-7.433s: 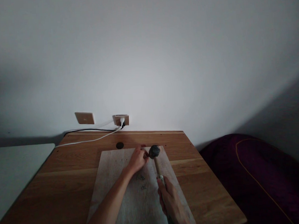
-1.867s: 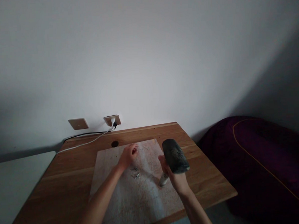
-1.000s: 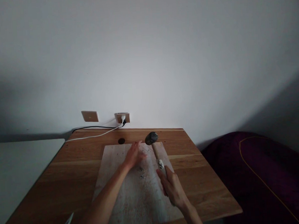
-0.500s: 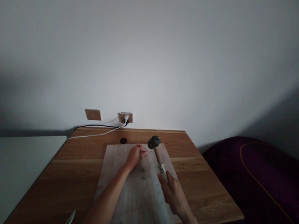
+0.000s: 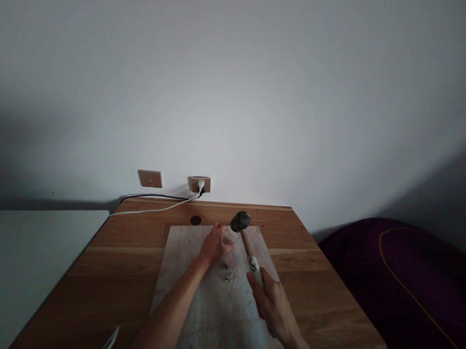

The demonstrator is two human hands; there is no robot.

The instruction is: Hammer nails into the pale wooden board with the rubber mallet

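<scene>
My right hand [image 5: 273,303] is wrapped round the white lower grip of a mallet [image 5: 251,246] with a dark, thick head and a wooden handle. The head is raised over the far right part of a pale, worn wooden board [image 5: 209,321]. Just left of the mallet head, my left hand [image 5: 216,243] is at the board's far end, its fingers pinched together. Whatever they hold is too small to make out. Small metal pieces, which look like nails [image 5: 228,273], lie in a loose pile on the board between my arms. Several tiny dark marks dot the board's far left.
Beneath the board is a brown wooden table [image 5: 321,295] against a white wall. White and black cables run along its back to a plugged wall socket [image 5: 200,184]. A white surface [image 5: 35,268] adjoins at left; a purple beanbag-like form [image 5: 402,270] is at right.
The view has shifted slightly, moving the scene a little to the right. My left fingers have changed their pose a little; the mallet stays raised in my right hand.
</scene>
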